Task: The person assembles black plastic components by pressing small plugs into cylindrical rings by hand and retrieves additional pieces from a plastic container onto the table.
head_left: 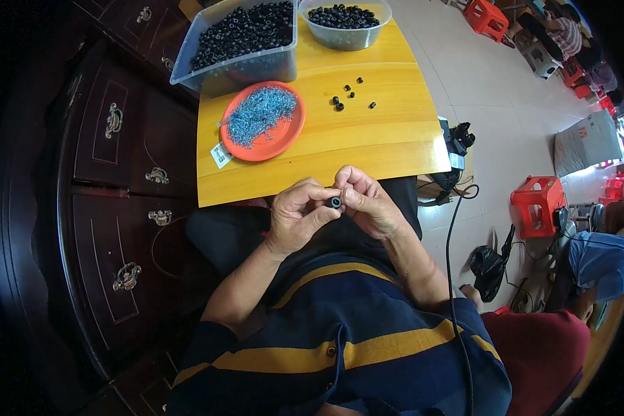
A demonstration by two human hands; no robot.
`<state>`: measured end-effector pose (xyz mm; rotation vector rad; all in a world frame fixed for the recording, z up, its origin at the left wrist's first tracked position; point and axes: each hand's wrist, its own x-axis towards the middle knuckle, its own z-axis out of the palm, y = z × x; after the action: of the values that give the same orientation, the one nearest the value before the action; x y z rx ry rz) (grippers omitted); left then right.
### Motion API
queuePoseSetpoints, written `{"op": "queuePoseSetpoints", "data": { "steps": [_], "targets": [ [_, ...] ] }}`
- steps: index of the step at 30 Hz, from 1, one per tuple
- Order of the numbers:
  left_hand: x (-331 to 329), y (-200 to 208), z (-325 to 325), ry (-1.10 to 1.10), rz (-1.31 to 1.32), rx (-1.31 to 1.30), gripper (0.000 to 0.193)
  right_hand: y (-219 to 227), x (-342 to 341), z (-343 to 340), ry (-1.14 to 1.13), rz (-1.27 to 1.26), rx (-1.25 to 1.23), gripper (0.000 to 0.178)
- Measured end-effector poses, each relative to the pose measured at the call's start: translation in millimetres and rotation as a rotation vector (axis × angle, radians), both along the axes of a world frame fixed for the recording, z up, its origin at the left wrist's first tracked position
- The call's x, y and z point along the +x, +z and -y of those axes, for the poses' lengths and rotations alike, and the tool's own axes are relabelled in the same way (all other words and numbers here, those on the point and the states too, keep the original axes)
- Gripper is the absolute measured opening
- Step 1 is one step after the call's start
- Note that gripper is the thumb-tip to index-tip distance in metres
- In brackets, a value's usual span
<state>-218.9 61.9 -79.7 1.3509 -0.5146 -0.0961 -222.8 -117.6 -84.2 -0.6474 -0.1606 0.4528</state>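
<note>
Small black ring-shaped part [335, 202]: round, dark, stubby, with a paler ring visible around the dark centre on its end face. Sits in front of the person's torso, just off the near edge of the tabletop [367, 149], pinched between thumb and index finger of the left hand [297, 213]. Right hand [369, 206] is right beside it, fingers curled, thumb and index tips drawn together; cannot tell whether they grip anything.

Containers: translucent rectangular plastic bin [256, 75], heaped with black ring-like pieces [246, 35]; clear round plastic tub [343, 39] to its right, full of small black parts [347, 15]. Orange-red round plate [283, 144] in front of the bin holds a loose pile of tiny, shiny bluish, translucent-looking pieces [260, 113]; too small to identify. White tag [220, 155] at the plate's lower left edge.

Scattered loose black pieces [340, 107] lie right of the plate, two near each other, others apart. Tabletop: yellow, wood-grained, glossy. Dark reddish-brown wooden drawers [118, 139] at left, ornate metal handles [127, 276].
</note>
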Motion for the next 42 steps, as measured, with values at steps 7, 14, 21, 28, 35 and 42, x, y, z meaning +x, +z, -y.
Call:
{"op": "queuePoseSetpoints", "data": {
  "steps": [7, 14, 21, 28, 35, 42],
  "targets": [
    [4, 3, -3, 0.021, 0.091, 0.106, 0.025, -5, 2, 0, 0.005, 0.017, 0.008, 0.021],
    [1, 5, -1, 0.069, 0.113, 0.118, 0.025, -7, 6, 0, 0.004, 0.077, -0.032, 0.023],
    [1, 3, 1, 0.069, 0.063, 0.069, 0.022, -9, 6, 0, -0.026, 0.095, -0.044, 0.021],
    [-4, -4, 4, 0.112, 0.072, 0.052, 0.022, -5, 8, 2, -0.011, 0.062, -0.069, 0.028],
    [-1, -14, 1, 0.056, -0.008, 0.037, 0.025, -9, 11, -1, -0.012, -0.001, -0.11, 0.023],
    [7, -14, -4, 0.023, -0.181, 0.012, 0.027, -15, 20, 2, -0.02, -0.051, -0.213, 0.014]
  ]
}}
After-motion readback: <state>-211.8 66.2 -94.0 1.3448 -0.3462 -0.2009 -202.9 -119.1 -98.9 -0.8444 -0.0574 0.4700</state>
